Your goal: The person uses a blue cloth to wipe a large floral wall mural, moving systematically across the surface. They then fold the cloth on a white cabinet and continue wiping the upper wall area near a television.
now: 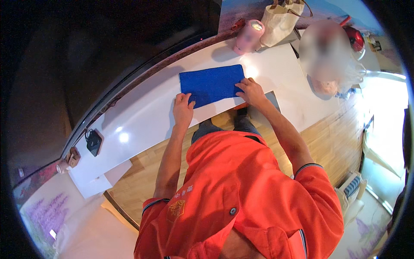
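Note:
A blue cloth point(212, 82), apparently folded into a rectangle, lies flat on a long white cabinet top point(145, 119) in front of me. My left hand point(183, 108) holds its near left corner, with the thumb and fingers bent over the edge. At the right edge, close to the near right corner, my right hand point(251, 92) has its fingertips and thumb on the fabric. Whether any cloth is tucked under the fingers is hidden.
A large dark television screen point(113, 48) rises behind the top. Far right stand a pink canister point(249, 37), a cream tote bag point(279, 24) and a clear plastic bag point(351, 77), partly blurred. A small black device point(93, 142) and a brown box point(73, 157) sit at the left end.

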Tool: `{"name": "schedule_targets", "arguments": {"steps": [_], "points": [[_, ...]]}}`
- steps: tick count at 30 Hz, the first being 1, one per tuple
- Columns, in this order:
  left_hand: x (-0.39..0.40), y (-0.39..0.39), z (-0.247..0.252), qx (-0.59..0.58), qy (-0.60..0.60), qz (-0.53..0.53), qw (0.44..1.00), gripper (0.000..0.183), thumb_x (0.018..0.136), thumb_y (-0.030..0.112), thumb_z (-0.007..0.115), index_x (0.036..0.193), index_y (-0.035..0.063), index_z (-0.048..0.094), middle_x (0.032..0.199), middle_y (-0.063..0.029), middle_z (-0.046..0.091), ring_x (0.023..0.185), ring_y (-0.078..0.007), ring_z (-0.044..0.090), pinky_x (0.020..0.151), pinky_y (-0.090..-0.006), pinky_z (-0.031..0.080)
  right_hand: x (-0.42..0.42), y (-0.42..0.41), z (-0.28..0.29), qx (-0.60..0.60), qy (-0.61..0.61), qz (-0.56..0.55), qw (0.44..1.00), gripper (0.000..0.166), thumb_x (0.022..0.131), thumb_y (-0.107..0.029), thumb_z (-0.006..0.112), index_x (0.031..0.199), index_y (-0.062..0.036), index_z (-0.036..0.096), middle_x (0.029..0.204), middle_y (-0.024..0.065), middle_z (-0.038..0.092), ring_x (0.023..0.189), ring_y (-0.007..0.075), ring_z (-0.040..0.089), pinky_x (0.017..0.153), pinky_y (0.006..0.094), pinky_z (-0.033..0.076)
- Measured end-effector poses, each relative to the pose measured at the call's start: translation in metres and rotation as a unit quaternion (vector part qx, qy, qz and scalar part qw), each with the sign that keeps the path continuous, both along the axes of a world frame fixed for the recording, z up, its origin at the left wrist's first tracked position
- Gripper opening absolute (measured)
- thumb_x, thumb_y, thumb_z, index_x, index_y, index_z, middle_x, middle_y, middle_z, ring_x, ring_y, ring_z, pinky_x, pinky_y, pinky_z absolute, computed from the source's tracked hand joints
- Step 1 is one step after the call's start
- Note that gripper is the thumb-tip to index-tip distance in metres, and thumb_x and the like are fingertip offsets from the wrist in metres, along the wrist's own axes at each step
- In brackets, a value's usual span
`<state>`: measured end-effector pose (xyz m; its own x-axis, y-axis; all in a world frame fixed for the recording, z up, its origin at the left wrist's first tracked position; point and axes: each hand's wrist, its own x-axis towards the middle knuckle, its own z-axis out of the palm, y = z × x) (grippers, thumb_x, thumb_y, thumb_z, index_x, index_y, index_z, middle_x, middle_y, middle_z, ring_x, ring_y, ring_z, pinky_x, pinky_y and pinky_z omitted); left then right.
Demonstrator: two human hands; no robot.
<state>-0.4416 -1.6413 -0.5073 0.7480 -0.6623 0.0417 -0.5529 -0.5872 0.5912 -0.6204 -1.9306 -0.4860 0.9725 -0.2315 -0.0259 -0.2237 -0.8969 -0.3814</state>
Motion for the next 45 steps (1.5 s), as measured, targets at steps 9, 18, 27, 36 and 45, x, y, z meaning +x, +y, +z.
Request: {"name": "schedule_targets", "arguments": {"steps": [9, 18, 27, 36, 45], "points": [[-0.036, -0.016, 0.003, 0.083, -0.009, 0.088, 0.993, 0.045, 0.081, 0.012, 0.076, 0.126, 0.0079, 0.069, 0.117, -0.0163, 0.057, 0.11, -0.038, 0.058, 0.095, -0.0472, 0.051, -0.008, -0.038, -0.013, 0.047, -0.08, 0.164, 0.982, 0.026, 0.08, -0.015, 0.075, 0.105, -0.0081, 0.075, 0.104, 0.0089, 0.067, 0.1, 0.0307, 0.063, 0.089, 0.04, 0.055], [-0.087, -0.013, 0.009, 0.11, 0.014, 0.138, 0.984, 0.049, 0.081, 0.013, 0.077, 0.129, 0.0052, 0.067, 0.125, -0.0207, 0.058, 0.116, -0.0394, 0.06, 0.098, -0.0459, 0.051, -0.002, -0.06, -0.033, 0.128, -0.167, 0.197, 0.958, 0.016, 0.084, -0.01, 0.066, 0.096, -0.0034, 0.075, 0.099, 0.0144, 0.072, 0.09, 0.0344, 0.067, 0.085, 0.0421, 0.056], [-0.088, -0.031, 0.019, 0.012, -0.001, 0.165, 0.986, 0.042, 0.082, 0.023, 0.081, 0.118, 0.0041, 0.073, 0.112, -0.0187, 0.067, 0.1, -0.0377, 0.066, 0.088, -0.0449, 0.054, 0.007, -0.07, -0.019, 0.326, -0.083, 0.08, 0.938, 0.023, 0.09, -0.02, 0.066, 0.1, -0.0032, 0.078, 0.095, 0.0201, 0.075, 0.083, 0.0378, 0.073, 0.079, 0.0432, 0.058], [-0.073, -0.043, 0.006, 0.04, -0.019, 0.065, 0.997, 0.03, 0.083, 0.026, 0.079, 0.11, 0.0111, 0.078, 0.102, -0.0121, 0.062, 0.092, -0.0339, 0.065, 0.082, -0.0434, 0.054, 0.002, -0.077, -0.005, 0.298, -0.031, 0.1, 0.949, 0.029, 0.094, -0.02, 0.066, 0.108, 0.0029, 0.076, 0.093, 0.0194, 0.076, 0.084, 0.0263, 0.072, 0.078, 0.0362, 0.057], [-0.065, -0.051, 0.039, 0.046, 0.019, 0.04, 0.998, 0.048, 0.08, 0.04, 0.083, 0.116, 0.0094, 0.076, 0.112, -0.0138, 0.063, 0.1, -0.0347, 0.065, 0.085, -0.0446, 0.054, 0.004, -0.056, 0.016, 0.368, -0.067, 0.0, 0.927, 0.027, 0.095, -0.021, 0.063, 0.105, 0.0006, 0.075, 0.089, 0.0194, 0.074, 0.079, 0.0281, 0.071, 0.075, 0.0384, 0.055]]}}
